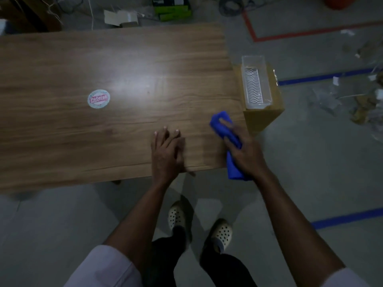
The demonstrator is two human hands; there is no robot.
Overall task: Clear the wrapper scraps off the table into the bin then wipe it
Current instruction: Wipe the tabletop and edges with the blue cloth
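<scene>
Much of the view is grey floor marked with red and blue tape lines, and loose packaging lies on it far to the right of the right fingers. One wooden table fills the middle. A strong light is reflected on its top, beyond the left fingers. A cardboard box stands against the table's right end, just beyond the right fingers, and a clear plastic tray sits on it. I cannot tell if this tray is the bin.

The left hand lies flat on the table near the front edge, with fingers straight and a little spread, holding nothing. The right hand grips a blue cloth at the front right corner, its fingers curled round it and pressing it down. The cloth's long side follows the fingers away from the person, and its tail hangs over the front edge.

I judge that wiping is starting, and nearly all the surface to wipe lies left of and beyond the right fingers. A round label lies far left of the left fingers, so that hand is nearer to it.
</scene>
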